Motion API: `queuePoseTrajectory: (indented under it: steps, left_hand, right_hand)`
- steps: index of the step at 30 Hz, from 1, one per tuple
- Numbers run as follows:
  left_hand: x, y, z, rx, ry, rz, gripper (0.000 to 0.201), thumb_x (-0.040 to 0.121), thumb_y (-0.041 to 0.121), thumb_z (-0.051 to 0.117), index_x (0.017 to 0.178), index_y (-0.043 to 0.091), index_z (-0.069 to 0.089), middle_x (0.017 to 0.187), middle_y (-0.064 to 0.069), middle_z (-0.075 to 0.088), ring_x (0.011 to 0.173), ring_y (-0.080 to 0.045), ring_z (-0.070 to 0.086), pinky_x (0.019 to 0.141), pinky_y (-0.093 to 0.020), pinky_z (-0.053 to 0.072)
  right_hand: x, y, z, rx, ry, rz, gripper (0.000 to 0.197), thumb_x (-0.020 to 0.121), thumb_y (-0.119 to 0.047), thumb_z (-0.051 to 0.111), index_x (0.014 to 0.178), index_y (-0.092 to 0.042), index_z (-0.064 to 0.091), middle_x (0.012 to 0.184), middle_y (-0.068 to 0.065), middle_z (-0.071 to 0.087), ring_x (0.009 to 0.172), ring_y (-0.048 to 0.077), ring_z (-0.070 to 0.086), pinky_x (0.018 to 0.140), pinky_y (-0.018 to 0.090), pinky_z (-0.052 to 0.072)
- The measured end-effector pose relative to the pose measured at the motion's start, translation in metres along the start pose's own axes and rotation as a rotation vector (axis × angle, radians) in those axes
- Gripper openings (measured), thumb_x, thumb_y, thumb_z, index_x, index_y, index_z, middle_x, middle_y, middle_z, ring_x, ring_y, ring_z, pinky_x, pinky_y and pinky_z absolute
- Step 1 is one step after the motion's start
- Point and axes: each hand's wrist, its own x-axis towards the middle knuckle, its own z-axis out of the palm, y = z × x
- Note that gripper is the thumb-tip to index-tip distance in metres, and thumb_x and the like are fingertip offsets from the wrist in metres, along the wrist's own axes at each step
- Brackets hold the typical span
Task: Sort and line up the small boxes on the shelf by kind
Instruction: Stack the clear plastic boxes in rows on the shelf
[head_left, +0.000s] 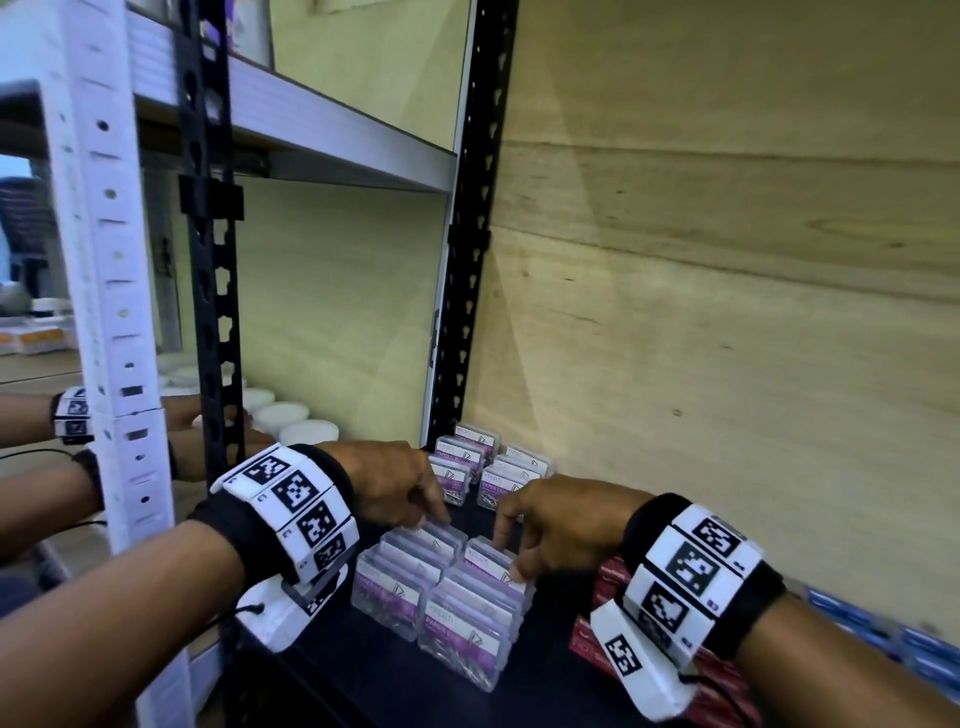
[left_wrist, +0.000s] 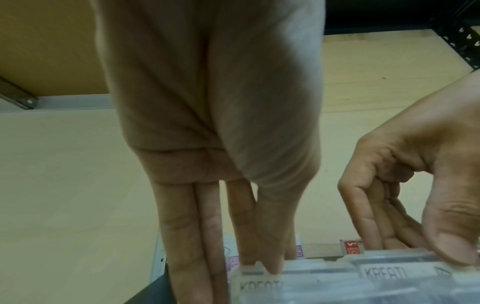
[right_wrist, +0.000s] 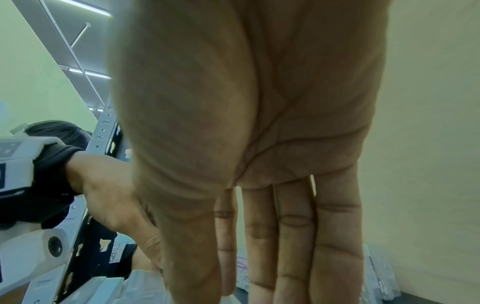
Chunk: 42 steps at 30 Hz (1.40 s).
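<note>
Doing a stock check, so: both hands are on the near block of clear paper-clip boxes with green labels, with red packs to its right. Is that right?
Not quite. The labels are purple, not green; the head view shows it. The left hand and right hand are on the near block of clear paper-clip boxes, red packs to its right.
</note>
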Motion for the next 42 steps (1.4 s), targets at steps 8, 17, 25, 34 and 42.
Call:
queuePoseTrajectory:
  steps: [8,17,25,34,42]
  left_hand:
    - [-0.002,0.0,0.002,-0.03,0.001,0.01,0.031,0.096,0.021,0.06,0.123,0.035,0.067,0.125,0.019,0.063,0.095,0.008,0.052,0.096,-0.02,0.043]
    - [0.001,-0.002,-0.001,-0.078,-0.037,-0.001,0.031,0.097,0.023,0.06,0.124,0.035,0.065,0.113,0.021,0.066,0.088,0.009,0.058,0.077,-0.007,0.041]
    - [0.018,-0.011,-0.015,-0.078,0.072,-0.036,0.032,0.094,0.039,0.061,0.125,0.033,0.064,0.121,0.012,0.066,0.105,-0.006,0.06,0.097,-0.026,0.046]
    - [0.061,-0.039,-0.018,0.035,0.232,-0.096,0.034,0.094,0.037,0.062,0.127,0.03,0.061,0.127,0.006,0.06,0.094,-0.008,0.057,0.081,-0.024,0.043]
    - [0.084,-0.048,-0.017,-0.002,0.159,-0.048,0.033,0.091,0.026,0.068,0.123,0.033,0.065,0.122,0.009,0.063,0.079,0.003,0.054,0.08,-0.02,0.04]
  right_hand:
    - [-0.005,-0.001,0.0,0.032,-0.029,-0.013,0.033,0.092,-0.035,0.069,0.123,-0.028,0.06,0.113,-0.005,0.072,0.103,0.013,0.065,0.093,0.031,0.049]
    - [-0.001,0.002,0.0,0.13,-0.09,-0.026,0.033,0.093,-0.028,0.068,0.124,-0.026,0.059,0.107,-0.004,0.073,0.093,0.01,0.067,0.083,0.024,0.048]
    - [0.017,0.02,-0.019,0.055,0.013,0.017,0.031,0.09,-0.045,0.067,0.117,-0.03,0.064,0.107,-0.005,0.07,0.095,0.013,0.064,0.088,0.028,0.049]
    - [0.065,0.05,-0.033,-0.08,0.169,0.087,0.032,0.092,-0.038,0.067,0.121,-0.026,0.061,0.118,-0.005,0.065,0.102,0.017,0.061,0.085,0.029,0.048]
    - [0.096,0.056,-0.03,-0.112,0.154,0.079,0.029,0.087,-0.035,0.073,0.113,-0.028,0.062,0.111,-0.004,0.066,0.098,0.018,0.062,0.087,0.034,0.052]
